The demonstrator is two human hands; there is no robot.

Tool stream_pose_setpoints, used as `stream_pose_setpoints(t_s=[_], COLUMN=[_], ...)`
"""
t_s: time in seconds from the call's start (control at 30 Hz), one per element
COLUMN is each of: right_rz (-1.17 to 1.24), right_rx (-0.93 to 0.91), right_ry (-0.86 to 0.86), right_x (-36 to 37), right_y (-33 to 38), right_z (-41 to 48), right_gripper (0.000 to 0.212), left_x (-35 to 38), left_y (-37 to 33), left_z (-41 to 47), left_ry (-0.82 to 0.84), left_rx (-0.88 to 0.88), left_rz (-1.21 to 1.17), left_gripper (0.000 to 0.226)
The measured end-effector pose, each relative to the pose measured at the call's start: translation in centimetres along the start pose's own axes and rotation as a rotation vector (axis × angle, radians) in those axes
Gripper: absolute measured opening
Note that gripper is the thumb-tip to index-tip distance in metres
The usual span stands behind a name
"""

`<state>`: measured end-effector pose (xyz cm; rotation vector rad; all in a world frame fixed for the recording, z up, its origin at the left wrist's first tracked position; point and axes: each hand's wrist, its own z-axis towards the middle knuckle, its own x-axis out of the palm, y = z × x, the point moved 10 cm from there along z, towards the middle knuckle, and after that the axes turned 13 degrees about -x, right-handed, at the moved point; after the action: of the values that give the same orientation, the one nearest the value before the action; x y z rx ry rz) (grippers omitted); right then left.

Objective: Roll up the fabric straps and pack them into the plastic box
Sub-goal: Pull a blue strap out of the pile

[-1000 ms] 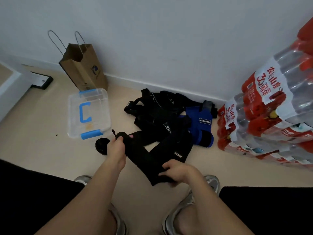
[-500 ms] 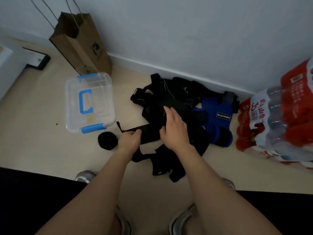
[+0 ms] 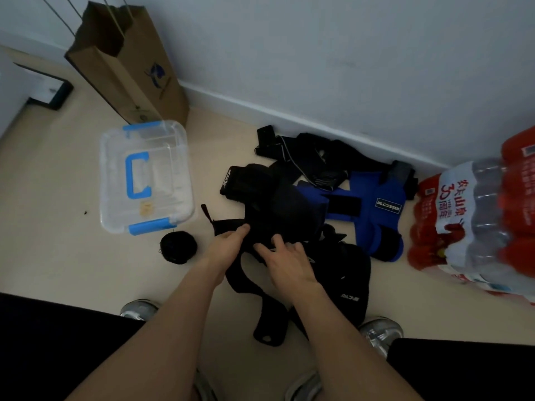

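Observation:
A clear plastic box (image 3: pixel 170 169) with a blue handle and blue latches sits on the floor at the left, lid on. Just below it lies a rolled-up black strap (image 3: pixel 179 246). A heap of black straps (image 3: pixel 292 206) and a blue strap (image 3: pixel 373 209) lies by the wall. My left hand (image 3: pixel 227 246) pinches the end of a flat black strap (image 3: pixel 223 227) at the heap's near edge. My right hand (image 3: pixel 285 263) rests beside it with straight fingers pressing on the same strap. The strap's free tail (image 3: pixel 269 331) trails toward my feet.
A brown paper bag (image 3: pixel 127 62) stands against the wall behind the box. A shrink-wrapped pack of water bottles (image 3: pixel 474 224) stands at the right. A dark flat frame (image 3: pixel 50 91) lies at the far left. My shoes (image 3: pixel 139 309) (image 3: pixel 380 332) are near the strap's tail.
My right hand came back from the top of the heap and now lies flat next to my left hand. My left hand stayed on the strap's end.

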<state>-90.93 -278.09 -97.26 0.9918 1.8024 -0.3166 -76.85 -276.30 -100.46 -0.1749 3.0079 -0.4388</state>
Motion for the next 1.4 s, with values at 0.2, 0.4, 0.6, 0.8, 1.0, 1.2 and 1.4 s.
stream_pose_setpoints(t_s=[0.2, 0.4, 0.6, 0.8, 1.0, 1.2, 1.4], right_rz=[0.296, 0.899, 0.843, 1.217, 1.227, 1.261, 1.713], right_rx=[0.101, 0.298, 0.348, 0.301, 0.397, 0.42, 0.638], right_ry=[-0.249, -0.435, -0.276, 0.106, -0.115, -0.057, -0.398], right_x=[-2.6, -3.9, -2.8, 0.3, 0.3, 0.1, -0.4], right_y=[-1.7, -6.4, -8.5, -6.1, -7.1, -7.3, -9.0], right_z=[0.1, -1.2, -2.8, -3.9, -4.3, -5.1, -5.2], right_gripper=[0.059, 0.047, 0.032, 0.057, 0.026, 0.069, 0.024], left_x=[-0.6, 0.0, -0.8, -1.0, -1.4, -3.1, -1.6], left_y=[-1.6, -4.1, -3.4, -1.5, -2.4, -2.0, -2.2], left_z=[-0.1, -1.7, -2.6, -2.4, -3.0, -3.5, -3.5], left_ry=[-0.147, -0.232, -0.169, -0.114, -0.281, -0.384, -0.359], left_rx=[0.161, 0.269, 0.206, 0.137, 0.283, 0.248, 0.287], left_rz=[0.036, 0.116, -0.043, -0.052, 0.338, 0.362, 0.418], left_gripper=[0.018, 0.026, 0.027, 0.009, 0.048, 0.057, 0.018])
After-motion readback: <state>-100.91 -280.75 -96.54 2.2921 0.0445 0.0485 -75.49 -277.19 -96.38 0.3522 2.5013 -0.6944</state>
